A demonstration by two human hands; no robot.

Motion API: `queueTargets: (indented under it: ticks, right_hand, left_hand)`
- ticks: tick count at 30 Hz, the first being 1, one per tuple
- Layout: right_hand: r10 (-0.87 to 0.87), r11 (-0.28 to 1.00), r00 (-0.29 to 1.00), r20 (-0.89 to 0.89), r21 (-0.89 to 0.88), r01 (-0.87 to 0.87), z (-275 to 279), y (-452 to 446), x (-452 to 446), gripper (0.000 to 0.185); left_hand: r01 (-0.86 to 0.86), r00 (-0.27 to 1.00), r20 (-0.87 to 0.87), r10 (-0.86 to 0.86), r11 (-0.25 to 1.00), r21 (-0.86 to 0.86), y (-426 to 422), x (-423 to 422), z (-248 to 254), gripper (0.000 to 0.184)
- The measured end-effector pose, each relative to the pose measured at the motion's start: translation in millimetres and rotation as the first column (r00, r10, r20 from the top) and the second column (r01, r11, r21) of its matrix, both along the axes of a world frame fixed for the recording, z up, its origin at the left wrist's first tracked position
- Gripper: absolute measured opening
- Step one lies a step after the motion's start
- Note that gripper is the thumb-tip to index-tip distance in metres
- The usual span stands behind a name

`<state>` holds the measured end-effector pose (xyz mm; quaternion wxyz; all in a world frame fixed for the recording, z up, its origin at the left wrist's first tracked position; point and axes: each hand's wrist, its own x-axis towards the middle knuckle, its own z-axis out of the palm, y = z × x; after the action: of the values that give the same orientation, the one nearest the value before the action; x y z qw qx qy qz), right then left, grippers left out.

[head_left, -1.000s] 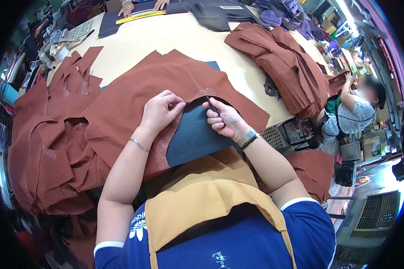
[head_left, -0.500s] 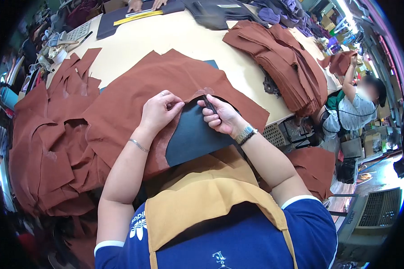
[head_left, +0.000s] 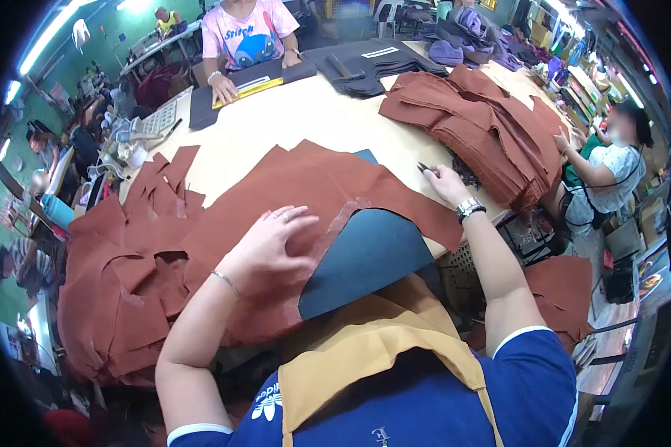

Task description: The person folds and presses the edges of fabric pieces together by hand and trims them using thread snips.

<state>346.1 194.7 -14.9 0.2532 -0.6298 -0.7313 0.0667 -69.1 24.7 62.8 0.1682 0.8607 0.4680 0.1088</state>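
Lying on the near side of the pale table (head_left: pixel 313 112), brown cloth (head_left: pixel 276 186) partly covers a blue sheet (head_left: pixel 373 253). The left hand (head_left: pixel 277 242) spreads over the cloth, contact unclear; the right hand (head_left: pixel 447 186) pinches a small dark tool (head_left: pixel 423 168).

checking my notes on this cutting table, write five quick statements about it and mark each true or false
1. The right hand holds a small dark tool. True.
2. The wristwatch is on the left wrist. False: it is on the right.
3. A teal sheet shows along the curved edge of the rust-brown fabric. True.
4. The wearer's apron is blue. False: it is tan.
5. The yellow ruler lies on dark fabric. True.
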Motion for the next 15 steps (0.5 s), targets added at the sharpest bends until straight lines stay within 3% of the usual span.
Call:
queueTargets:
  ticks: [1,2,4,6,7,8,9,11,13,15]
  right_hand:
    - [-0.036,0.974,0.980,0.198,0.225,-0.010,1.8,-2.9,-3.6,0.045]
    - [0.026,0.954,0.996,0.086,0.295,-0.050,4.9,-3.0,-7.7,0.042]
    - [0.227,0.954,0.972,-0.060,0.214,-0.209,50.8,-40.3,-47.8,0.042]
    - [0.392,0.917,0.902,-0.182,0.153,-0.368,68.9,-84.3,-88.3,0.043]
    - [0.420,0.907,0.893,-0.163,0.098,-0.409,70.5,-106.3,-106.3,0.046]
    - [0.463,0.884,0.882,-0.085,0.115,-0.453,56.3,-122.8,-119.1,0.052]
    - [0.455,0.891,0.890,0.036,-0.023,-0.454,58.3,-140.2,-129.9,0.062]
    - [0.465,0.885,0.878,0.115,-0.018,-0.466,48.6,-156.9,-134.2,0.061]
    - [0.472,0.881,0.876,0.103,-0.026,-0.472,38.9,-146.4,-122.7,0.067]
    - [0.454,0.889,0.890,0.034,0.057,-0.455,24.5,-128.1,-103.6,0.058]
  left_hand:
    - [0.032,0.997,-0.065,-0.031,0.999,0.003,-2.5,-8.6,-2.3,0.088]
    - [0.061,0.990,-0.130,-0.060,0.998,0.003,-3.5,-17.1,-10.6,0.092]
    - [0.016,0.977,-0.214,-0.014,1.000,0.008,3.6,-24.9,-32.9,0.098]
    - [-0.363,0.912,-0.182,0.368,0.930,0.060,26.7,-15.0,-45.5,0.101]
    - [-0.533,0.827,-0.162,0.538,0.843,0.079,40.1,-8.1,-52.7,0.103]
    - [-0.706,0.698,-0.098,0.709,0.705,0.072,56.4,-3.6,-62.6,0.104]
    - [-0.843,0.534,-0.035,0.845,0.535,0.054,74.1,-2.2,-71.5,0.105]
    - [-0.906,0.381,0.323,0.866,0.419,-0.055,94.6,-2.3,-80.4,0.103]
    - [-0.831,0.531,0.338,0.777,0.556,0.029,81.2,-4.5,-65.5,0.102]
    - [-0.611,0.791,0.083,0.606,0.781,0.128,53.5,-20.0,-48.8,0.101]
